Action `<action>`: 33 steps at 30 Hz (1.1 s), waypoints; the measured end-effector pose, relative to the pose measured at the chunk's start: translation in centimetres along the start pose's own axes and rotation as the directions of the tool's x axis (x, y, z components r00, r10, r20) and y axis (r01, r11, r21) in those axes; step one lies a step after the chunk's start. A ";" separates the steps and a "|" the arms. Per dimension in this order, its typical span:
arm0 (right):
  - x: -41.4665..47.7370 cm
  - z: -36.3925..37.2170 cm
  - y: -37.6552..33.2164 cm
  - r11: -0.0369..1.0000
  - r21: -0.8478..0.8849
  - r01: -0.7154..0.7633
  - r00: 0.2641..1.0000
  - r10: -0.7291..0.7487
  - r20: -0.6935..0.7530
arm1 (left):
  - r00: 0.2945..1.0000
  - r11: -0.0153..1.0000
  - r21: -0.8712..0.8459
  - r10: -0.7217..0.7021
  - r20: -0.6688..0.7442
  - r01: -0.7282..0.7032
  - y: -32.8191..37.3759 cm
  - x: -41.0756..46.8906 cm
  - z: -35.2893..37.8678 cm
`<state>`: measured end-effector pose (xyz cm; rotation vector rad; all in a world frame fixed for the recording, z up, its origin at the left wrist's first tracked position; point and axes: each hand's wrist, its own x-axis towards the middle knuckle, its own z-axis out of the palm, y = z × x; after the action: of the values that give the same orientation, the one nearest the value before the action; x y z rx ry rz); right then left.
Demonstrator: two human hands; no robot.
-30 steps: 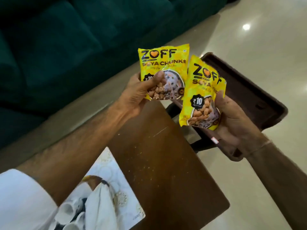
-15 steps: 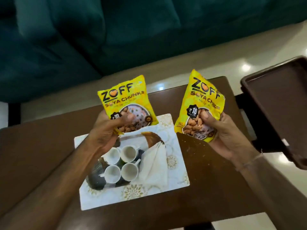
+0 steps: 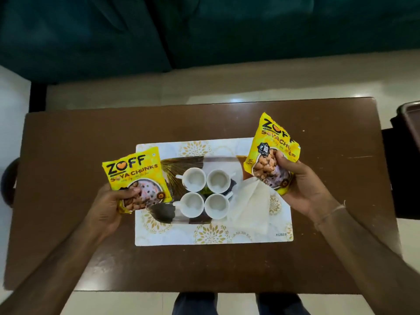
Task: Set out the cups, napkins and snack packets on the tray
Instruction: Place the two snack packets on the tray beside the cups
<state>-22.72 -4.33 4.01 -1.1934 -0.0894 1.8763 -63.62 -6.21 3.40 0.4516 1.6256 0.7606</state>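
The left hand (image 3: pixel 109 208) grips one packet (image 3: pixel 135 176) beside the tray (image 3: pixel 213 235); the right hand (image 3: pixel 302 185) grips another packet (image 3: pixel 272 146) over the napkins (image 3: pixel 250 208).

The left hand (image 3: pixel 109 205) grips a yellow snack packet (image 3: pixel 135 178) by its lower edge; the right hand (image 3: pixel 302 183) grips a second yellow packet (image 3: pixel 271 151), tilted. Between the hands, on a patterned tray (image 3: pixel 213 237) on the brown tabletop (image 3: pixel 68 144), stand four white cups (image 3: pixel 204 192), with white napkins (image 3: pixel 250 208) just below the right hand's packet.
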 end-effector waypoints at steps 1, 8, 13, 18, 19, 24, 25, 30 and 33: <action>0.4 0.1 0.3 1.000 0.018 -0.017 1.000 0.017 0.014 | 1.000 1.000 0.004 -0.013 -0.011 0.013 -0.8 0.2 -0.7; 4.6 0.5 0.4 0.993 -0.037 -0.108 0.991 0.111 0.078 | 0.993 0.995 0.055 -0.084 -0.084 0.089 -4.4 1.2 -1.8; 7.6 0.9 -0.1 0.925 -0.298 -0.236 0.953 0.281 0.115 | 0.992 0.995 0.069 -0.060 -0.112 0.069 -5.0 1.9 -1.7; 8.5 1.1 0.3 0.847 -0.407 -0.342 0.907 0.411 0.091 | 0.993 0.996 0.080 -0.038 -0.111 0.047 -5.5 2.4 -2.0; 8.4 1.0 0.4 0.835 -0.427 -0.348 0.901 0.424 0.095 | 0.993 0.996 0.071 -0.039 -0.113 0.047 -5.6 2.4 -2.0; 6.6 -0.4 1.0 0.785 -0.529 -0.323 0.901 0.426 0.081 | 0.995 0.996 0.071 -0.047 -0.094 0.053 -6.1 2.3 -2.1; 6.0 -0.8 1.3 0.782 -0.540 -0.311 0.907 0.414 0.077 | 0.995 0.996 0.075 -0.046 -0.092 0.053 -6.2 2.2 -2.1; 3.4 -3.1 2.8 0.800 -0.532 -0.280 0.944 0.330 0.000 | 0.994 0.994 0.089 -0.049 -0.101 0.058 -6.5 2.4 -1.9; 2.1 -4.2 3.7 0.813 -0.513 -0.275 0.956 0.290 -0.052 | 0.995 0.994 0.093 -0.051 -0.087 0.059 -6.5 2.4 -1.7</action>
<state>-22.20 -6.69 -1.44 -1.6119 -0.4843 2.2122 -65.01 -9.60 -2.72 0.4457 1.7524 0.6699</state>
